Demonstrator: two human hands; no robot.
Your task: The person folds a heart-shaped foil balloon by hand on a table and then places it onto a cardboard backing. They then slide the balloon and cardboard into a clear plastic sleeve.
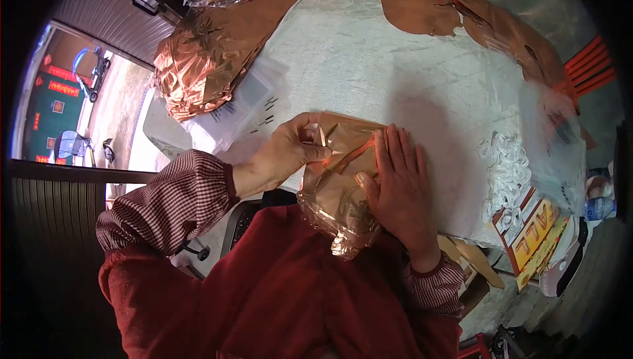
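Note:
At the table's near edge lies a folded bundle of shiny copper-coloured foil (346, 191), its crumpled lower end hanging toward my lap. My left hand (290, 154) is closed on the bundle's upper left edge, pinching it between thumb and fingers. Flat along its right side rests my right hand (405, 191), fingers stretched out and thumb apart on the foil. Whether a clear bag surrounds the bundle I cannot tell. Beyond my left hand, a stack of clear plastic bags (247, 105) with small dark print lies on the table.
The white-covered table (336, 49) is ringed by copper foil sheets (422, 9) along its far side. A crumpled foil heap (198, 75) sits at left. White loops (508, 171) are piled at right, near a printed card (534, 227) and a plastic bottle (599, 209).

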